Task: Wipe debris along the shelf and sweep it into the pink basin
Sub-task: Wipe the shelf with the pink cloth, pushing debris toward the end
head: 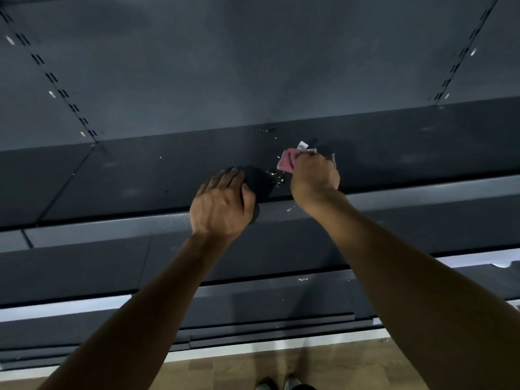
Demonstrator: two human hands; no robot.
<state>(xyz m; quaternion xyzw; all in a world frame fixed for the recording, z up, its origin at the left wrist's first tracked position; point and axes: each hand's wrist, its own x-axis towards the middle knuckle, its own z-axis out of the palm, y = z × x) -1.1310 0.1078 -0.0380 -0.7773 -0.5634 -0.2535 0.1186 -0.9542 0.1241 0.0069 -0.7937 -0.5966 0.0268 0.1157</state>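
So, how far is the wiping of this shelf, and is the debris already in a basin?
Done: nothing looks finished; no pink basin is in view. In hand: the right hand presses a pink cloth on the dark shelf, with crumbs gathered between it and the cupped left hand at the front edge. Left: a few more crumbs near the back wall, specks on the lower shelf, and sweeping everything out.

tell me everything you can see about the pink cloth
The pink cloth looks like soft fabric, bunched up and mostly hidden inside the closed right hand. A small white tag sticks up at its far edge. It is pressed on the dark shelf, right beside a scatter of pale crumbs.
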